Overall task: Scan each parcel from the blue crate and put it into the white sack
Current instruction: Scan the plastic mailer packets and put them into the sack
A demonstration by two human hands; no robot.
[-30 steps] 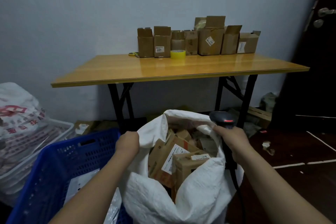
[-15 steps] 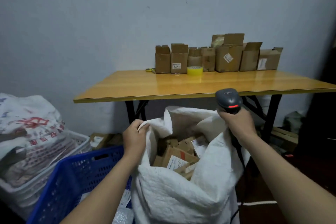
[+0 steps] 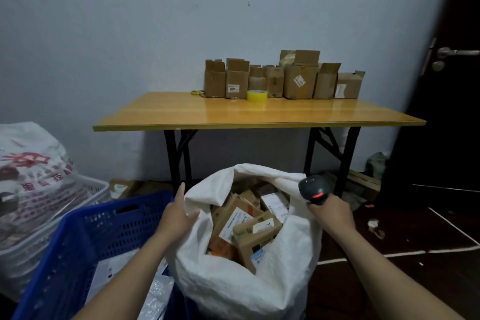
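1. The sack stands open-mouthed between both grips, its left side against the crate. The counter edge lies beyond and above.
2. The left grip is open, fingers straight, touching the sack's left rim.
3. The right grip clasps the scanner just beside the right rim.
4. Parcels fill the sack between the grips. Mailers lie in the crate under the left forearm.
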